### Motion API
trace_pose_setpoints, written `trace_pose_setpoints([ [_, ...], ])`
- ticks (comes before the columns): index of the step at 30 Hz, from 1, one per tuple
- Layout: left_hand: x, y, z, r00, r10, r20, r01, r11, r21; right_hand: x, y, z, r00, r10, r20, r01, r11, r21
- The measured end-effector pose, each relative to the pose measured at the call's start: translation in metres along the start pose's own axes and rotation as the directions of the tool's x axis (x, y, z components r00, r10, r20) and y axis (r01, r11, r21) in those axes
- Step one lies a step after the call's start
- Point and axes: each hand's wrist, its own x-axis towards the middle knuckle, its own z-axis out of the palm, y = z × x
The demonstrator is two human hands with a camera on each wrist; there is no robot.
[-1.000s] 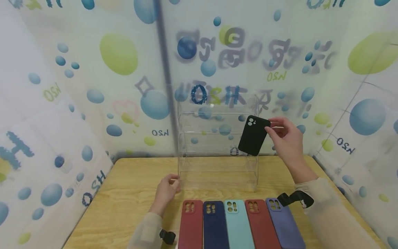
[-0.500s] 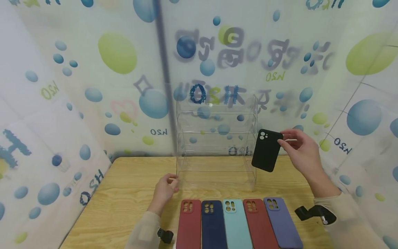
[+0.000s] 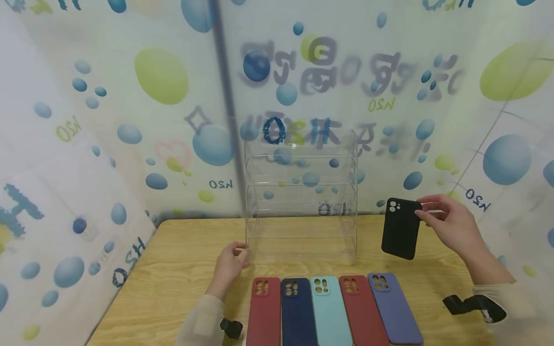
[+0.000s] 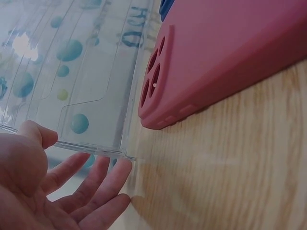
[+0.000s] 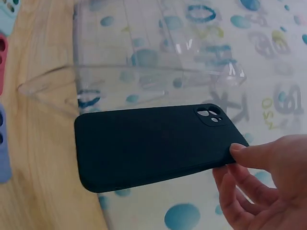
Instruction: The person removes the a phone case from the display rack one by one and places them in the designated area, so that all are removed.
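I noted the wooden counter [image 3: 173, 269] carrying a clear acrylic rack [image 3: 300, 202]; the left hand [image 3: 231, 264] rested spread fingers at its lower corner, seemingly to steady it; five cases [image 3: 333, 310] lay in a row before it; the right hand [image 3: 450, 226] pinched the black case [image 3: 400, 228] by its top corner, upright, right of the rack.
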Motion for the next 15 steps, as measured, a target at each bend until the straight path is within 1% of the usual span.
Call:
trace_pose_setpoints([
  [4,0.0,0.0,0.0,1.0,0.0,-0.003,0.0,1.0,0.0,-0.004,0.02,-0.002,0.998,0.024,0.06,-0.022,0.999,-0.027],
  [9,0.0,0.0,0.001,1.0,-0.004,-0.005,0.004,1.0,-0.001,-0.01,0.038,-0.005,0.991,0.041,0.125,-0.034,0.998,-0.058],
  [12,0.001,0.0,0.001,1.0,-0.001,-0.006,0.001,1.0,0.002,-0.014,0.046,-0.006,0.982,0.07,0.174,-0.057,0.995,-0.084],
  [15,0.001,-0.001,0.001,1.0,0.004,-0.01,-0.004,1.0,0.002,-0.016,0.052,-0.008,0.968,0.101,0.23,-0.082,0.992,-0.093],
])
